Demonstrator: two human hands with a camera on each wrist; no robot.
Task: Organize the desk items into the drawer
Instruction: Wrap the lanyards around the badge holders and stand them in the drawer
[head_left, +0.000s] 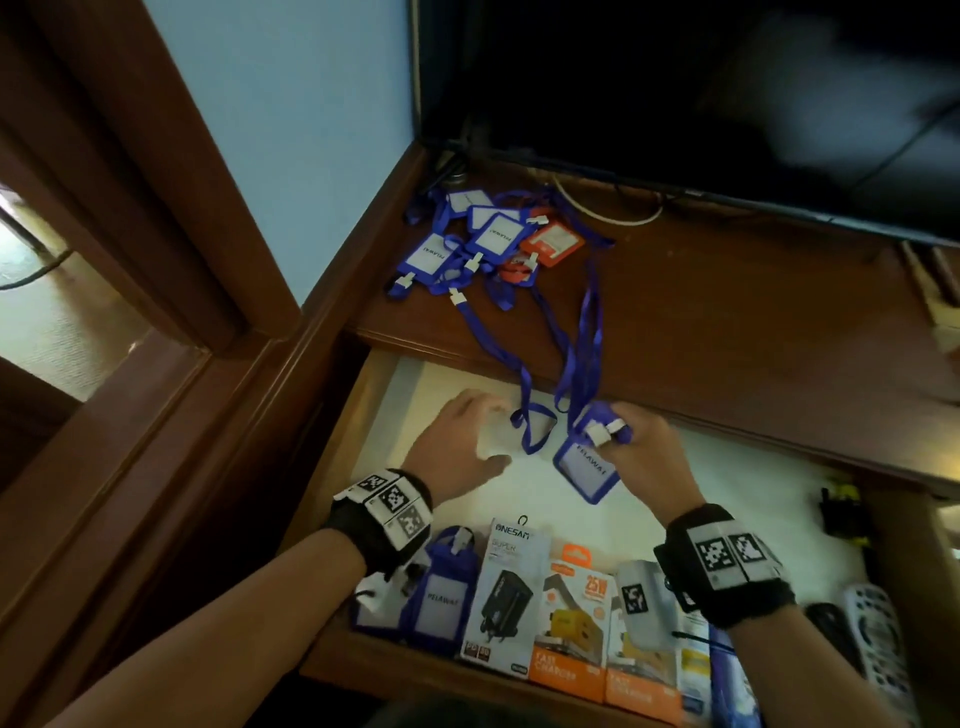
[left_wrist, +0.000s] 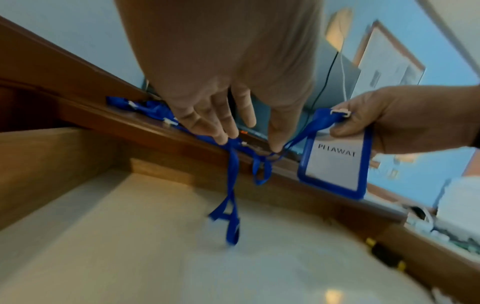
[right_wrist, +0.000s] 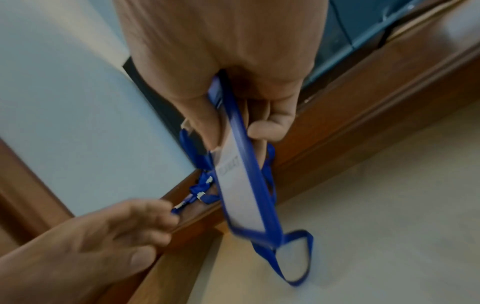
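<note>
The blue plastic badge holder (head_left: 587, 470) with a white card hangs above the open wooden drawer (head_left: 561, 499), its top pinched in the right hand's (head_left: 652, 462) grip. The left hand's (head_left: 457, 447) grip pinches its blue ribbon lanyard (left_wrist: 232, 164), which trails over the brown desk (head_left: 727, 312) edge behind the drawer. More badge holders (head_left: 483, 239) lie heaped there; charger boxes (head_left: 566, 608) line the drawer's front.
</note>
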